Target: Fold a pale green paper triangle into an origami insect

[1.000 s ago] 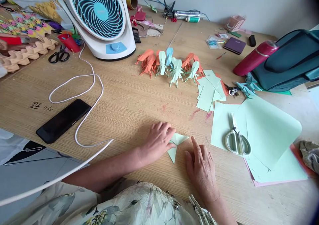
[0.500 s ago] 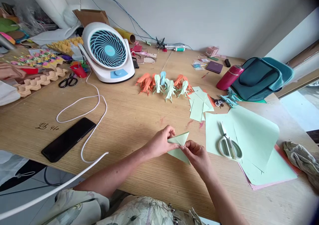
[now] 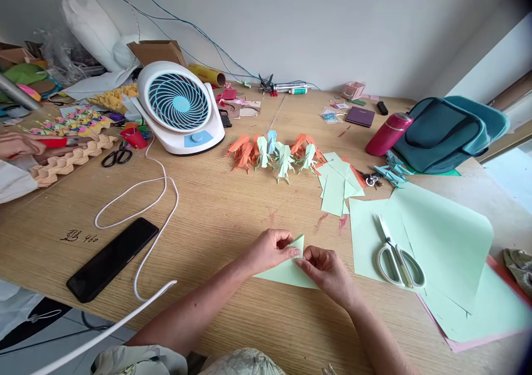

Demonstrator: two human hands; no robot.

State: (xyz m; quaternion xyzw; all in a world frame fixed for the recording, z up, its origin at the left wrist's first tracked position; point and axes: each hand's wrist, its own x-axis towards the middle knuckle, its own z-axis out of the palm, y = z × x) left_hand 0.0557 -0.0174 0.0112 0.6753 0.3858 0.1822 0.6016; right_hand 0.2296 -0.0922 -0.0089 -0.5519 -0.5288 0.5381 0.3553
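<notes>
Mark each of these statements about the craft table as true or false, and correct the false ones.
1. Both hands, left hand and right hand, hold a folded piece of pale green paper. True.
2. The white-handled scissors lie on the bare wood. False: they lie on a large green sheet.
3. The black phone lies flat on the table, to the left of the hands. True.
4. The fan stands to the right of the teal bag. False: the fan is on the left, far from the bag.
5. A row of folded paper figures stands beyond the hands. True.
</notes>
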